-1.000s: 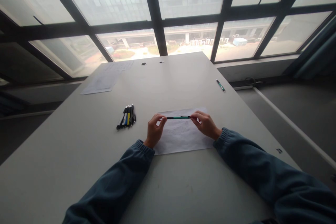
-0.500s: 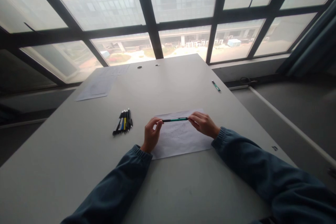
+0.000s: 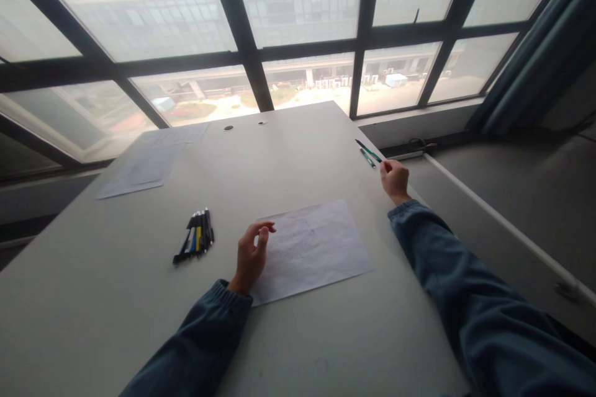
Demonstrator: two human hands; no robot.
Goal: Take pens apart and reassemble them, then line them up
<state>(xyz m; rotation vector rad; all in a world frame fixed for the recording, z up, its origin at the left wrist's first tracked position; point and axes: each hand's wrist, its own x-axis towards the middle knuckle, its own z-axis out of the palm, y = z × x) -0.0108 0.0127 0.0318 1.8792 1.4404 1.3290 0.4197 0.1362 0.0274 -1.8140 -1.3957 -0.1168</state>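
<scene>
The right hand (image 3: 395, 178) has swung out to the far right edge of the worktop (image 3: 298, 155), gripping the green pen (image 3: 369, 150) that both hands held over the sheet (image 3: 311, 249) a moment ago; it now sits just beside a second green pen (image 3: 367, 158) lying there, so that makes two; the left hand (image 3: 250, 255) has let go and hovers open and empty at the sheet's left edge; one bundle of pens (image 3: 194, 242) lies to the left; one more paper (image 3: 139, 167) lies far off.

From my feed: right hand (image 3: 395, 178) pinches a green pen (image 3: 369, 151) right beside another pen (image 3: 367, 158), well right of the paper sheet (image 3: 316, 251). Left hand (image 3: 250, 255) hovers empty at the sheet's left edge.
</scene>
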